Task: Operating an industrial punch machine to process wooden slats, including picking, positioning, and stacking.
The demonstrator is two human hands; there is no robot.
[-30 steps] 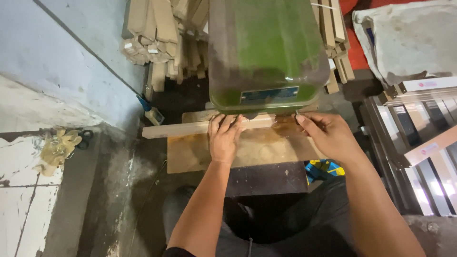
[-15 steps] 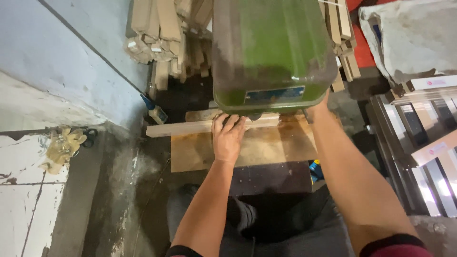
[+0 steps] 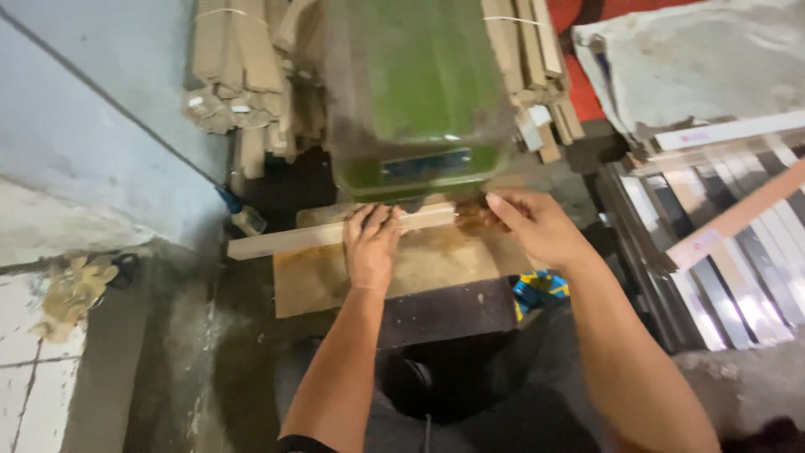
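A long pale wooden strip (image 3: 285, 240) lies across a sawdust-covered work table (image 3: 310, 285) under a green machine housing (image 3: 419, 92). My left hand (image 3: 371, 243) presses flat on the strip near its middle, fingers pointing toward the machine. My right hand (image 3: 537, 226) rests at the strip's right end just below the housing, fingertips on the wood where it meets the machine. That end of the strip is hidden by my fingers and the housing.
Bundles of wooden slats (image 3: 243, 75) are stacked behind the machine on both sides. Metal and wood profiles (image 3: 729, 243) lie in a rack at the right. A grey cloth (image 3: 696, 59) lies at the top right. A blue-handled tool (image 3: 239, 210) sits left of the table.
My right hand has come back from under the housing to the strip's right end. The left hand stays pressed on the strip.
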